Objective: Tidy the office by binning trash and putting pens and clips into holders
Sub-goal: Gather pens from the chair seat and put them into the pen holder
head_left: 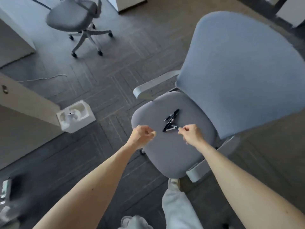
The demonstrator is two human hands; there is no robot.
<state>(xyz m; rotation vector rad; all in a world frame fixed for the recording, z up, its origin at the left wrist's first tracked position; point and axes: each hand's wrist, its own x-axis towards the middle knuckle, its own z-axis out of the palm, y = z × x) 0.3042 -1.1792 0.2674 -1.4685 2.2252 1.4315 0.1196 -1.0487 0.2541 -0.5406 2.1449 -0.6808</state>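
Loosely piled pens (170, 120) lie on the chair seat (165, 154). The right hand (191, 133) pinches one end; the left hand (142, 134) is curled, seemingly empty. That tip pinch could slip, scattering them.

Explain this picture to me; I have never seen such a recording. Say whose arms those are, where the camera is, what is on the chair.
There is no machine here: a person wears a wide-angle camera on the head, so you look down along their two bare arms. A few black pens lie heaped on the grey seat of an office chair. The right hand reaches them; its fingers seem to pinch the end of the nearest pen, though the picture is blurred. The left hand hovers at the seat's edge, fingers curled, nothing visible in it. A white foam packing tray lies on the carpet to the left.
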